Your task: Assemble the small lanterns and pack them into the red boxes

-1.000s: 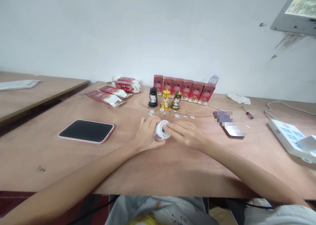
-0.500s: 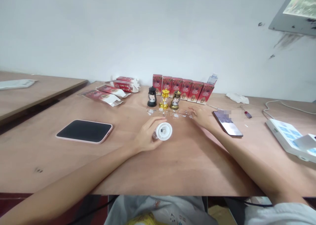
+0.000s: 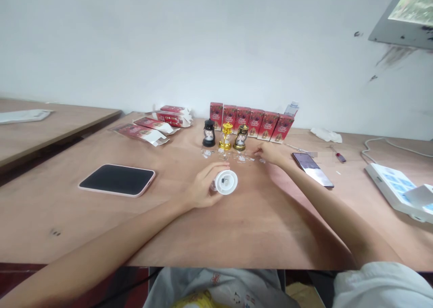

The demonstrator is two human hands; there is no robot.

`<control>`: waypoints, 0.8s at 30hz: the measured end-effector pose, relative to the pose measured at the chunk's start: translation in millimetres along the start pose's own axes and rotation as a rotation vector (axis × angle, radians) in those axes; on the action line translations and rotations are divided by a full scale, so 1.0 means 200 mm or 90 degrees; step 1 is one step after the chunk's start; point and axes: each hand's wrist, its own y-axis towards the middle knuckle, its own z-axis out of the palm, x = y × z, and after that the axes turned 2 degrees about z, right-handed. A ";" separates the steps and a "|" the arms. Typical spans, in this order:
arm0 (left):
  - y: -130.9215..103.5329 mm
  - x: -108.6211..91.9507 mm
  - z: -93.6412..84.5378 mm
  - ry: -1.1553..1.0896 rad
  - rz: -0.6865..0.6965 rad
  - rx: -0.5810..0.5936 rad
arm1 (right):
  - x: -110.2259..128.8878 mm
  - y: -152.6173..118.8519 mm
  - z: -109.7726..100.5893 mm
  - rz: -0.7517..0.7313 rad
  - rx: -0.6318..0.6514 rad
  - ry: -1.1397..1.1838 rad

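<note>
My left hand (image 3: 205, 186) is wrapped round a white round piece (image 3: 226, 182), its open hollow side facing me and a small part inside it. Farther right, my right hand (image 3: 269, 152) has its fingertips pinched together at the edge of some small scattered bits (image 3: 241, 158); anything between them is too small to make out. Behind the bits stand three little lanterns in a row: a black one (image 3: 209, 134), a gold one (image 3: 226, 136) and a bronze one (image 3: 241, 138).
Several red boxes (image 3: 255, 122) stand behind the lanterns. Opened red cartons (image 3: 145, 132) lie at back left. A pink-edged phone (image 3: 118, 180) is at left, another phone (image 3: 311, 169) and a white power strip (image 3: 399, 188) at right.
My right hand has shifted slightly left, and its fingers have drawn together at the small bits. My left hand still holds the white piece, turned a little more towards me.
</note>
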 end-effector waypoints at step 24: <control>0.01 0.00 0.01 0.064 0.010 -0.045 | 0.38 -0.47 0.17 -0.162 -0.191 0.340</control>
